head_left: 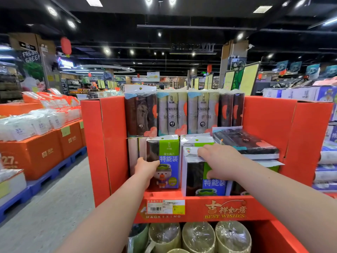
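Note:
A red cardboard display stand (102,143) holds packs of bin-bag rolls on its upper shelf. My left hand (145,168) grips the left edge of an upright pack with a green, blue and black label (167,156). My right hand (218,161) holds the top of a second pack of the same kind (195,178), which tilts forward at the shelf's front. Another pack of dark rolls (244,141) lies flat to the right, behind my right hand. Tall packs of dark and pale rolls (171,114) stand in a row at the back.
A price tag (166,207) sits on the shelf's front lip. Wrapped pale-green cups (198,236) fill the lower shelf. On the left, orange boxes (36,152) with white packets stand on blue pallets across a grey aisle floor (45,207). Stacked tissue packs (326,161) rise on the right.

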The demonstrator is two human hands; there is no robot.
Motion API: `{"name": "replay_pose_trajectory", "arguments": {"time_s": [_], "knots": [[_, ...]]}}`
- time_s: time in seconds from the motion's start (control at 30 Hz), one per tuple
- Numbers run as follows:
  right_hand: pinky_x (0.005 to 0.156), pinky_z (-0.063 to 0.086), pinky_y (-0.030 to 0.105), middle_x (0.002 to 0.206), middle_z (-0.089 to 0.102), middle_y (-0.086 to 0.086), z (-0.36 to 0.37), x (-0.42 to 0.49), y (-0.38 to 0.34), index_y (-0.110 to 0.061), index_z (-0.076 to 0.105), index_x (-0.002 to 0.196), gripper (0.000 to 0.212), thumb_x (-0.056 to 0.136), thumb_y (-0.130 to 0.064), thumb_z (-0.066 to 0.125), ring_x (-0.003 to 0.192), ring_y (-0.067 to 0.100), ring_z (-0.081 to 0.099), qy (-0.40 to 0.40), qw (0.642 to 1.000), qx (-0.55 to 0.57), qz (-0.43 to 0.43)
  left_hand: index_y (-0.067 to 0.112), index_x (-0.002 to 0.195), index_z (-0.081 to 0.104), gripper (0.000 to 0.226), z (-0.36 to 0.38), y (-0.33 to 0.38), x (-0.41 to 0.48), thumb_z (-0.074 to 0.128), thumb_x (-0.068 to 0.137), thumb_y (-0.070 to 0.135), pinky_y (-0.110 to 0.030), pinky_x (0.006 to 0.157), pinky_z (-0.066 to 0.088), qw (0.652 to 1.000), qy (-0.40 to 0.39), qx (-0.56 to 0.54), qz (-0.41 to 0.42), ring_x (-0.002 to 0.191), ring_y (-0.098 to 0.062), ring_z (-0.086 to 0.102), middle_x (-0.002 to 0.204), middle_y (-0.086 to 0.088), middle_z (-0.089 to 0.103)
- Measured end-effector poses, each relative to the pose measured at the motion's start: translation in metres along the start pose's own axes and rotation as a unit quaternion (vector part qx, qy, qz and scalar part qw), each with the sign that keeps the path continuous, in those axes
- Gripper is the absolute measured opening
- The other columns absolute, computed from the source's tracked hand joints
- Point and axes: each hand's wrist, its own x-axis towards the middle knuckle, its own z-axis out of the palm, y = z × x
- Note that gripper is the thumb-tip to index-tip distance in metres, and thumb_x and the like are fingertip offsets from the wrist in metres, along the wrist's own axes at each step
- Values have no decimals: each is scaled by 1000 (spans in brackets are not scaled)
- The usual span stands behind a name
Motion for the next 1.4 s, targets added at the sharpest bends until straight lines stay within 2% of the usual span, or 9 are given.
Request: {"name": "replay_pose_trajectory", "arguments": {"time_s": [0.17,0.3,0.63,0.8,0.9,0.97,1.07,1.2,1.4], "knots": [[71,38,33,119,49,3,1,-4,-6,-16,43,119,45,82,-28,65,111,24,50,4,1000,4,11,7,147,28,75,-9,5,-25,66,85,23,-32,97,39,999,6,48,5,129,-30,44,146,-15,41],[77,45,36,120,50,4,3,-9,-6,-16,44,119,45,81,-27,64,111,25,50,6,1000,21,17,12,143,35,68,-20,9,-51,63,85,33,-34,97,42,972,3,225,66,126,-32,47,142,-13,43],[100,37,45,133,44,6,16,-25,-11,-18,35,134,54,85,-27,57,122,30,44,72,997,13,22,20,140,35,62,-31,2,-125,52,87,48,-42,98,38,748,40,588,304,125,-26,38,133,-4,41],[110,22,52,152,23,6,22,-46,-22,-20,13,149,79,86,-32,59,137,31,27,124,992,29,1,22,139,35,58,-35,-7,-150,50,88,45,-41,100,35,735,31,603,308,128,-25,36,136,-3,41],[114,14,53,157,13,7,21,-58,-28,-20,13,150,74,89,-26,54,144,32,12,159,987,23,-20,20,140,33,61,-38,-11,-162,51,88,45,-42,103,35,727,20,614,305,128,-26,36,137,-4,40],[113,16,56,154,24,11,23,-68,-36,-19,31,145,63,87,-22,56,143,35,19,165,984,-1,-63,19,138,36,58,-40,-14,-170,52,87,44,-41,100,37,717,18,623,312,126,-26,38,134,-4,42],[101,37,58,122,60,11,23,-80,-53,-16,65,109,44,66,-20,69,118,37,52,188,976,-35,-102,18,134,39,55,-45,-20,-181,52,86,43,-40,96,38,710,8,627,320,122,-28,41,131,-5,44],[114,16,52,136,44,7,27,-97,-87,-17,46,131,43,88,-21,49,131,30,35,119,986,-15,-113,17,130,42,52,-64,-33,-203,55,85,41,-40,93,38,712,-4,630,311,121,-29,42,130,-7,44],[108,22,45,131,49,5,25,-132,-147,-18,49,127,38,89,-23,45,126,27,40,71,988,15,-134,19,121,47,40,-120,-71,-241,50,89,44,-38,91,39,727,-7,618,299,116,-29,45,122,-6,47]]}}
